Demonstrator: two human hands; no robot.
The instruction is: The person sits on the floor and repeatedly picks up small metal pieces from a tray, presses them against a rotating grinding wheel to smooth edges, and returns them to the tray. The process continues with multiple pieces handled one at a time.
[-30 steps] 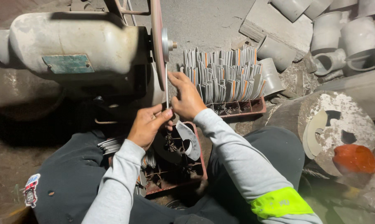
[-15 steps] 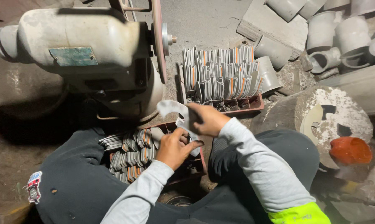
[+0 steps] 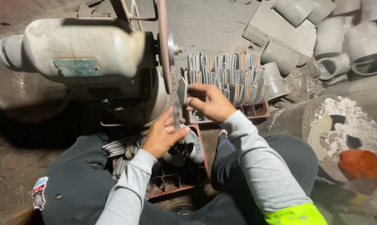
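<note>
While both hands (image 3: pixel 163 135) (image 3: pixel 209 102) pinch the blade (image 3: pixel 181 93) just beside the wheel (image 3: pixel 164 46), it is probably best met flat and lightly, fingertips kept clear.

The flat grey metal blade (image 3: pixel 182 89) looks dull and matt. The cream-painted metal grinder motor housing (image 3: pixel 80 46) is chipped and grimy, its thin reddish disc (image 3: pixel 163 46) rough-edged. The grey cloth sleeves (image 3: pixel 255 154) look soft.

Dusty concrete floor (image 3: pixel 213 25), dim light
</note>
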